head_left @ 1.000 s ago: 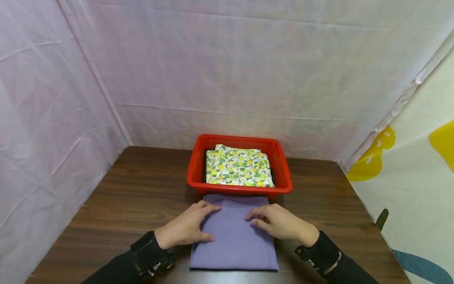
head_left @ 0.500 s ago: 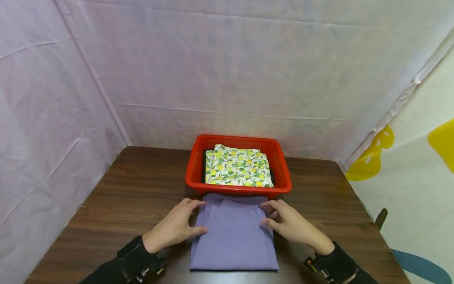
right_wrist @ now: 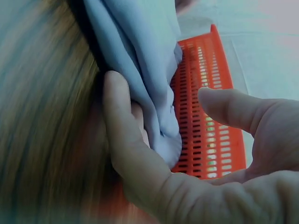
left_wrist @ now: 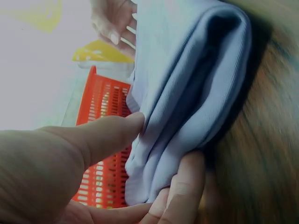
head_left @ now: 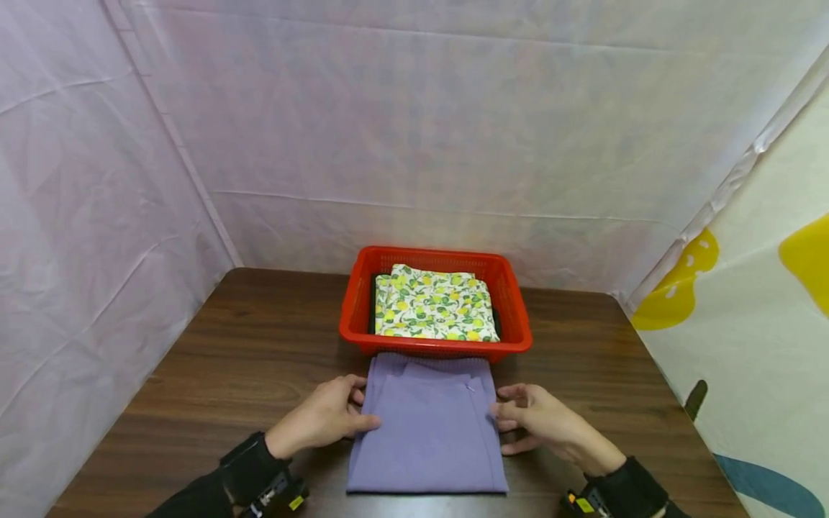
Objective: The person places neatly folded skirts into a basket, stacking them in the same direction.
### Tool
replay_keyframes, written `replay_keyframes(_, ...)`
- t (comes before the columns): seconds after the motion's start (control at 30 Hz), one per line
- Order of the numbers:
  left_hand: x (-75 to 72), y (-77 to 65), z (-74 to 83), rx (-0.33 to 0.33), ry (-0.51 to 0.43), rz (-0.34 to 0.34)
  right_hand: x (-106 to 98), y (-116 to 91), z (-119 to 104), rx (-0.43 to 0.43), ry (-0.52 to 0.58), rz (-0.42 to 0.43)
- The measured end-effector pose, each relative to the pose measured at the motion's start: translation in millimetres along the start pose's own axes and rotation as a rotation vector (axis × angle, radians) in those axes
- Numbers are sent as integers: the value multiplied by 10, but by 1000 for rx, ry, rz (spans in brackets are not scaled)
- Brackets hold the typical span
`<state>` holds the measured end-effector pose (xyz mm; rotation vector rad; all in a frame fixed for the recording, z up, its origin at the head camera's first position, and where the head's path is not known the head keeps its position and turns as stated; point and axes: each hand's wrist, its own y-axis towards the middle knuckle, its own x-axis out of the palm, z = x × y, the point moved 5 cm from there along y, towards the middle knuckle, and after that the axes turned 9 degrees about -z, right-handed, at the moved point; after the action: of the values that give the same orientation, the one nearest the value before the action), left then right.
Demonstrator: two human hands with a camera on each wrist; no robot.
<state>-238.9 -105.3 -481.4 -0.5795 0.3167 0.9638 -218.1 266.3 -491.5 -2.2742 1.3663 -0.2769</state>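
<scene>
A folded purple garment (head_left: 424,435) lies flat on the table in front of the red basket, its ribbed band toward the basket. At its left side, my left hand (head_left: 324,416) pinches the folded layers: the thumb rests on top and the fingers are tucked under the lower edge, as the left wrist view shows. My right hand (head_left: 542,423) is at the opposite side. In the right wrist view its fingers (right_wrist: 119,100) reach to the underside of the folds (right_wrist: 135,56), while the thumb (right_wrist: 224,105) stands apart from the cloth.
Right behind the garment stands a red plastic basket (head_left: 437,348) with perforated walls. Inside it lies a folded cloth (head_left: 434,306) with a lemon print over something dark. The brown wooden table (head_left: 259,345) meets white sheet walls (head_left: 414,144) at the back.
Both hands have moved outward from the top of the garment to its two side edges. Their fingers have gone down to the lower layers. The garment and basket stay in place.
</scene>
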Motion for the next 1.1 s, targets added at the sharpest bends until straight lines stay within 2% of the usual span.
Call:
replay_keyframes(0.1, 50, 86, -68, -11, -12, -37, 40, 33, 2, 8, -8, 5)
replay_keyframes(0.27, 119, 221, -163, 26, 0, -79, 132, 121, -30, -9, -45, 3)
replay_keyframes(0.47, 158, 167, 34, 7, -27, -54, 246, 235, -77, -94, -205, -16)
replay_keyframes(0.57, 170, 139, 78, 23, -36, -84, 269, 248, -93, -131, -248, -9)
replay_keyframes(0.73, 177, 137, 87, 77, -62, -144, 298, 235, -111, -154, -159, -14)
replay_keyframes(0.93, 205, 144, 97, 100, -127, -184, 307, 261, -86, -143, -26, -50)
replay_keyframes(1.1, 223, 132, 95, 115, -207, -228, 317, 259, -89, -204, 6, -94)
